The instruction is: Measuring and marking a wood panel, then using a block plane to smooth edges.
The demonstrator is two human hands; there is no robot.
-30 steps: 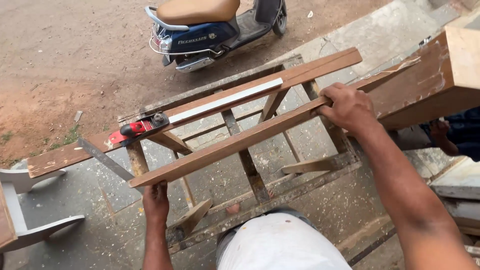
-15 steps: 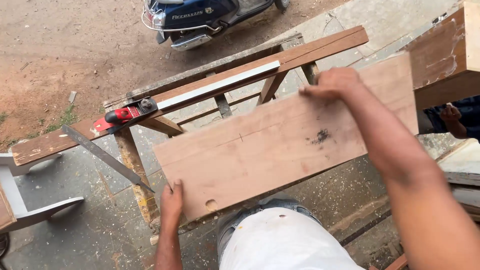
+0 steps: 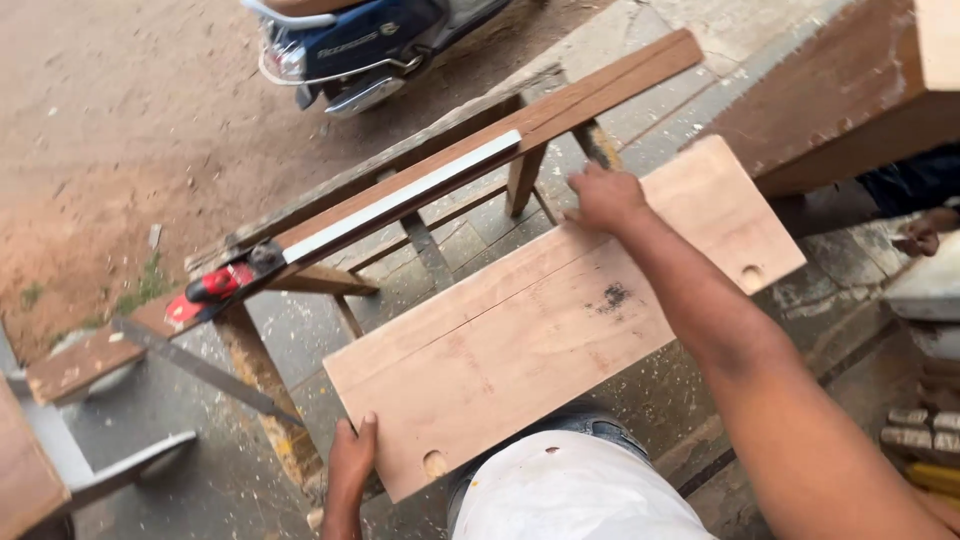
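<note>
1. The wooden board [image 3: 560, 320], which a second ago stood on its edge across the work frame, now lies with its broad pale face turned up toward the camera; half a second ago it was already flat, and since then it has swung a little further and sits closer to the person's body.
2. The left hand [image 3: 352, 462] grips the near-left edge of the board, thumb on top, just beside a round hole [image 3: 435, 463] at that corner.
3. The right hand [image 3: 605, 197] is spread over the far long edge, fingers curled over it, holding the board steady.
4. The board is held in both hands above the paved, sawdust-strewn floor [image 3: 455, 250], slanting from lower left to upper right, with a dark smudge [image 3: 613, 297] near its middle.
5. Beyond it, the wooden frame [image 3: 520, 120] carries a long metal rule [image 3: 400, 198] and a red-handled tool [image 3: 215, 287]; these have not moved.
6. A blue scooter [image 3: 350, 45] stands at the top edge on bare earth.
</note>
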